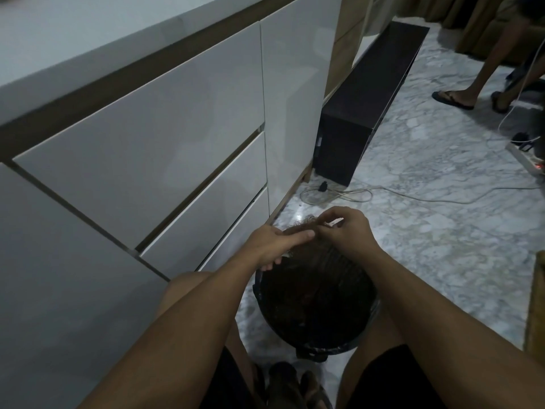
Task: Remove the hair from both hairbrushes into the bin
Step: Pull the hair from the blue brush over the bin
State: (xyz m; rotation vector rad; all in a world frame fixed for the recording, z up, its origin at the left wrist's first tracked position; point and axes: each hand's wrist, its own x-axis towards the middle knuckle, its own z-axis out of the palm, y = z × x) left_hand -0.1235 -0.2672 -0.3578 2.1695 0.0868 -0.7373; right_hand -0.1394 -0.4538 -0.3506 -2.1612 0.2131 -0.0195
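A round black bin (317, 346) stands on the floor between my knees, its inside dark. Over its far rim my left hand (272, 245) grips a hairbrush (298, 229), of which only a brown edge shows above my fingers. A tuft of frizzy hair (308, 219) sticks up from the brush. My right hand (346, 228) pinches at that hair with thumb and fingertips, right beside the left hand. A second hairbrush is not in sight.
White drawer fronts (147, 160) rise close on the left. A low black cabinet (362, 113) lies ahead, with cables (383, 193) trailing over the marble floor (442, 246). Another person's sandalled feet (455, 97) stand at the far right, near a power strip (528, 160).
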